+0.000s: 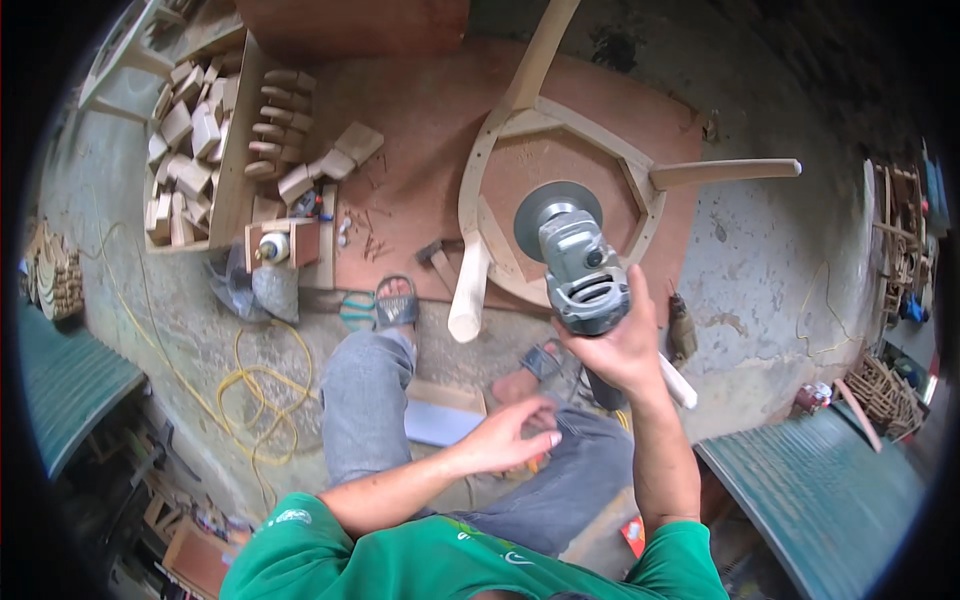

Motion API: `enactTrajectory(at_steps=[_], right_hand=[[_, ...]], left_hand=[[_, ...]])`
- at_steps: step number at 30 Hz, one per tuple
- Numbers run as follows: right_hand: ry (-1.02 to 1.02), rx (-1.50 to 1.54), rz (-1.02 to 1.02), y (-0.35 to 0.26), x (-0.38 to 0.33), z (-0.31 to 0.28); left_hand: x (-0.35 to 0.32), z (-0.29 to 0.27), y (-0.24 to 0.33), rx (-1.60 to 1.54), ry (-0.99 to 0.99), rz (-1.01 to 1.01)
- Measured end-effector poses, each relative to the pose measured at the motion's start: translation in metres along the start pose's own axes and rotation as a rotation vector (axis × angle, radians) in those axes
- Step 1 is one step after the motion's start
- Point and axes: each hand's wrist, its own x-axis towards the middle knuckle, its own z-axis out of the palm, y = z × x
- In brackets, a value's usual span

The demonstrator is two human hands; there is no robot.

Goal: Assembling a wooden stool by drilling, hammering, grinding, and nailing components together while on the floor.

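Note:
My right hand [618, 345] grips a grey angle grinder [578, 268] with its round disc [548, 208] facing up, held above a round wooden chair frame [480, 160]. The frame lies upside down on a reddish plywood sheet [420, 110], its curved legs [725, 172] pointing outward. My left hand [510, 435] hovers over my right knee with fingers spread and holds nothing. I am seated, in grey trousers and sandals.
A wooden crate [235, 150] of small wood blocks sits at the upper left, with loose blocks and nails beside it. A hammer [435, 262] lies on the plywood near my left foot [397, 300]. A yellow cable [255, 385] coils on the concrete floor.

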Motion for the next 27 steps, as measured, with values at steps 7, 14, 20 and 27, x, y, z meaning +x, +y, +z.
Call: enactTrajectory(at_steps=[7,14,20,27], right_hand=[[-0.209,-0.066,0.136,-0.063,-0.016,-0.032],[-0.39,-0.212,0.107,-0.11,-0.025,-0.045],[-0.666,-0.601,-0.063,-0.123,-0.024,-0.038],[-0.86,-0.849,-0.157,-0.126,-0.02,-0.006]], left_hand=[[0.017,0.062,0.091,-0.067,0.535,0.125],[0.022,0.133,0.15,-0.528,0.718,0.127],[0.027,0.146,0.149,-0.952,0.618,0.249],[0.058,0.15,0.119,-1.54,0.421,0.565]])
